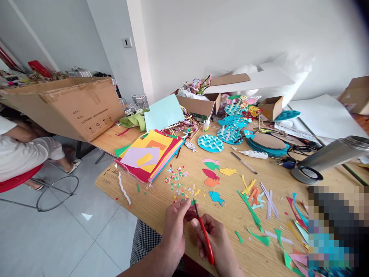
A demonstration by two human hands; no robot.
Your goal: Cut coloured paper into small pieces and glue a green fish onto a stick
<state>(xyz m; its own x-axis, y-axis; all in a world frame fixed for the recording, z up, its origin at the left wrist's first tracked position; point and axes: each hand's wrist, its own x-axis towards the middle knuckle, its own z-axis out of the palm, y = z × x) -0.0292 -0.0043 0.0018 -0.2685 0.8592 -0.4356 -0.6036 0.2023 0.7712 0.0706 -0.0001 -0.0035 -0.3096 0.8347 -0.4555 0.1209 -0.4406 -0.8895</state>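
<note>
My right hand [216,234] is closed round the red handles of a pair of scissors [206,237], whose dark blades point away from me over the table's near edge. My left hand [175,225] pinches a small green piece of paper [193,201] between thumb and fingers, right beside the blade tips. Most of that piece is hidden by the fingers. Just beyond lie tiny coloured paper bits [184,188] and several paper fish, among them a blue fish [216,197], an orange fish [211,181] and a yellow fish [228,171].
Coloured paper sheets [144,154] are stacked at the left. Paper strips [253,196] and green offcuts [261,238] lie to the right. A glue bottle [255,154], a pen [243,162] and a steel flask [331,157] stand or lie beyond. A person sits by a large carton [77,104].
</note>
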